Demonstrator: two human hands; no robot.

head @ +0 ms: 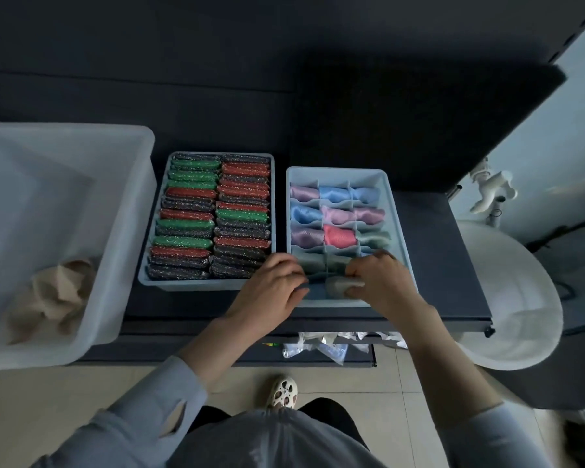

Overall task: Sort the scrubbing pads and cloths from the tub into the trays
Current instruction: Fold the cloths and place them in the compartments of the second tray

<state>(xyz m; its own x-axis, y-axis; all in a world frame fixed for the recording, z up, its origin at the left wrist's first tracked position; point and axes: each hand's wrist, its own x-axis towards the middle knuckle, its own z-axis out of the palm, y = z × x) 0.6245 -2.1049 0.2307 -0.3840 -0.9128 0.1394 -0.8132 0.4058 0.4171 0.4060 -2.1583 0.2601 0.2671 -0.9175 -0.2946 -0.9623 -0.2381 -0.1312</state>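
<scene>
While your right hand (379, 282) pinches grey cloth (340, 287) into tray (399, 211) cell, left hand (271, 285) grips divider, steadying it.

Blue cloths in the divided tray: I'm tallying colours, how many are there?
3 blue cloths: two side by side in the far row, middle and right, one at the second row's left. The hands may hide more.

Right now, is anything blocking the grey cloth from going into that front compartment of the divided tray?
Nothing visible does. The right hand pinches the grey cloth over the near row of the divided tray, and the left hand grips the divider beside it. The compartment under the cloth is mostly hidden.
</scene>
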